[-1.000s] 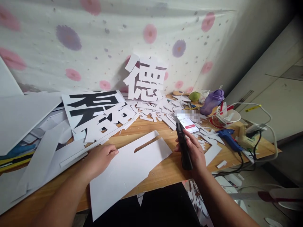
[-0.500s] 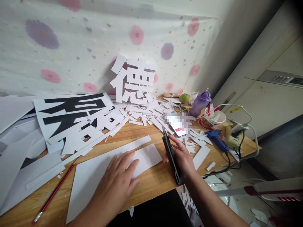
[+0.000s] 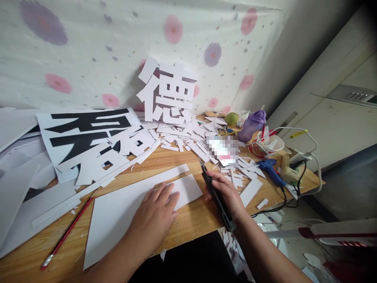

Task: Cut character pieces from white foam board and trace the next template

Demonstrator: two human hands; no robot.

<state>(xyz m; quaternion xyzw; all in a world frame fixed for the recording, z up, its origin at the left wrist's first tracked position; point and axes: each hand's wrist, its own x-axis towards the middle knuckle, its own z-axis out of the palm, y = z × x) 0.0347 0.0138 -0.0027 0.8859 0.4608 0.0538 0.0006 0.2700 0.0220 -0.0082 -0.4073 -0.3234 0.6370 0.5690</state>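
My left hand (image 3: 157, 214) lies with its fingers stretched out over a white foam board sheet (image 3: 114, 220), which is flat on the wooden table (image 3: 188, 224). A strip-shaped gap runs into the sheet near my fingertips. In my right hand (image 3: 228, 192) is a black utility knife (image 3: 216, 196), its blade end pointing up and away from me, just right of the sheet's far corner. A red and black pencil (image 3: 67, 234) rests left of the sheet. Behind stands a white cut-out character (image 3: 167, 92), leaning against the patterned wall covering.
Scraps of white board (image 3: 179, 137) are heaped at the back. Printed black characters (image 3: 88, 125) lie left. On the right are a phone (image 3: 222, 151) with a blurred screen, a purple bottle (image 3: 253, 124), a paper bucket (image 3: 266, 145), a blue glue gun (image 3: 272, 171) and a power strip (image 3: 290, 169) with cables.
My left hand has shifted slightly right on the sheet. The knife in my right hand has tilted a little, its rear end moving right. The whole view has moved slightly.
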